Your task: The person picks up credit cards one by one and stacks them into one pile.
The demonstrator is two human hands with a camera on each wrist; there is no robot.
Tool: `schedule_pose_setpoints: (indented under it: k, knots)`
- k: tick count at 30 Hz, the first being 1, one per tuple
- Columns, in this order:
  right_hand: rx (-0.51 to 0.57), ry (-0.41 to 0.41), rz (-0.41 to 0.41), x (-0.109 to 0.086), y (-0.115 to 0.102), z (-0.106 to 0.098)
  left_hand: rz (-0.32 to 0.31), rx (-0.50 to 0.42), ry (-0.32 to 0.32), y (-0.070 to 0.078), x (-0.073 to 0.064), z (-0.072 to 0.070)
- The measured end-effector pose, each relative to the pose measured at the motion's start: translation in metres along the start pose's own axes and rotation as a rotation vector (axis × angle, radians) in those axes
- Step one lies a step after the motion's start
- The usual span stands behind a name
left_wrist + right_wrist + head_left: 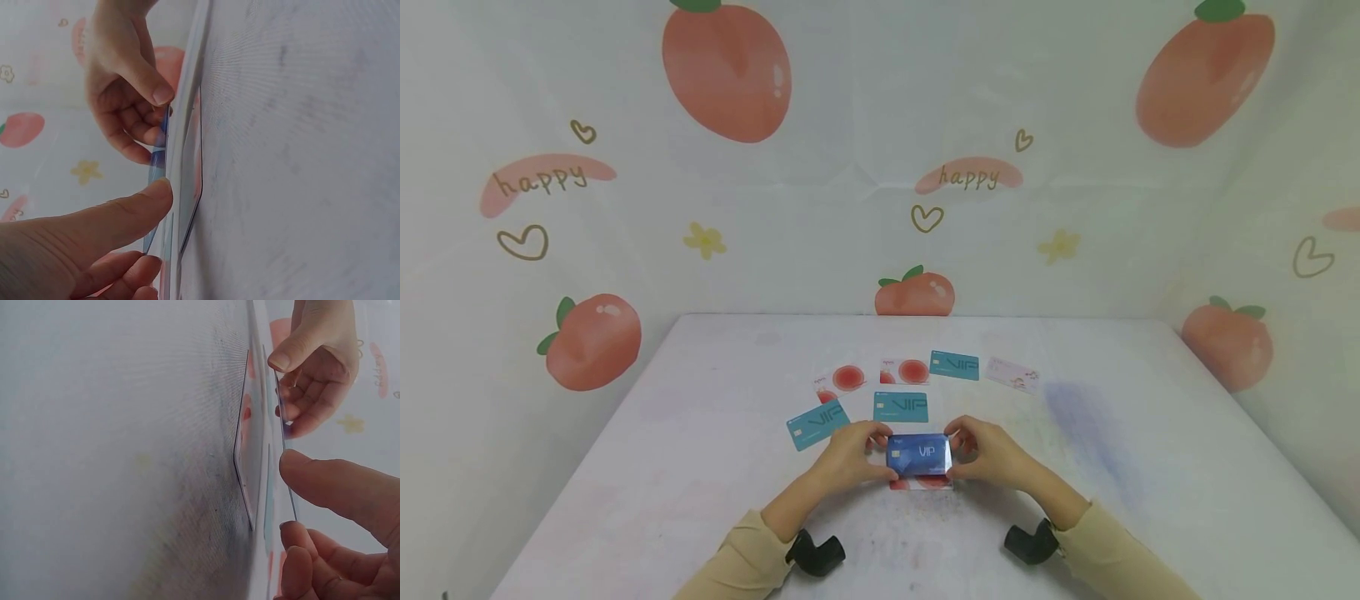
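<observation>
— Far left?
— One teal card [811, 429]: lies slanted on the white table [647, 467]. Behind, one red-fruit card [848, 378].
— Next?
— Left hand [850, 454]: pinches, with thumb and fingers, the left end of the blue VIP card [912, 457].
— Centre?
— Main lot, the blue VIP card: held above the table, between both hands. Underneath, a second red-fruit card [931, 482], mostly covered, probably flat. Farther back, a squarely laid teal card [900, 407], then a third red-fruit card [906, 372].
— Right?
— Right hand [996, 454]: pinches the opposite end, likewise thumb and fingers. Behind, another teal card [954, 365], then a pale pink card [1012, 375].
</observation>
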State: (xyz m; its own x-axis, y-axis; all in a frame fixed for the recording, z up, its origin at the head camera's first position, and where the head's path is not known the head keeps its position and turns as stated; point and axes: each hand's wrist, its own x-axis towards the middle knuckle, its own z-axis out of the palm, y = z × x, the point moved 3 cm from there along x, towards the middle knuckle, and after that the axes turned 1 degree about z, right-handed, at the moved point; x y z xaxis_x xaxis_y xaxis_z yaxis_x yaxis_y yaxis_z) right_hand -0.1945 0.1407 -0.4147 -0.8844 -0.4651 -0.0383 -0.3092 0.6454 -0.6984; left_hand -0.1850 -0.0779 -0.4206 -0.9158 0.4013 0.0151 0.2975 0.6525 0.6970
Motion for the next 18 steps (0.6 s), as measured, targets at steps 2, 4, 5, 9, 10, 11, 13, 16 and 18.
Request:
schedule_pose_setpoints:
  k: [2, 4, 5, 9, 10, 11, 13, 16, 18]
  knots:
    - [-0.003, 0.0, -0.004, -0.0007, 0.0, 0.0006, 0.001, -0.001, -0.002, 0.0006, -0.0003, 0.0003]
    - [-0.007, -0.002, -0.013, -0.0012, 0.0, 0.0012, 0.001, 0.002, -0.004, 0.0006, -0.0006, 0.0008]
    - [-0.01, -0.003, -0.018, -0.0014, 0.0003, 0.0014, 0.001, 0.005, -0.005, 0.0006, -0.0007, 0.0011]
    - [-0.014, -0.008, -0.028, -0.0013, 0.0024, 0.002, -0.016, 0.014, -0.011, 0.001, -0.0009, 0.0022]
    - [-0.012, -0.009, -0.027, -0.0014, 0.0026, 0.0022, -0.018, 0.017, -0.012, 0.0007, -0.0009, 0.0026]
    - [-0.011, -0.011, -0.033, -0.0015, 0.003, 0.0024, -0.018, 0.02, -0.012, 0.0004, -0.0008, 0.0031]
    - [-0.012, -0.015, -0.028, -0.0017, 0.0036, 0.0032, -0.012, 0.027, -0.012, -0.0004, -0.0009, 0.0037]
    - [-0.007, -0.024, -0.02, -0.0015, 0.0039, 0.0046, 0.016, 0.033, -0.009, -0.0014, -0.0012, 0.004]
    - [-0.01, -0.028, -0.016, -0.0013, 0.0043, 0.0052, 0.031, 0.039, -0.007, -0.001, -0.0016, 0.0035]
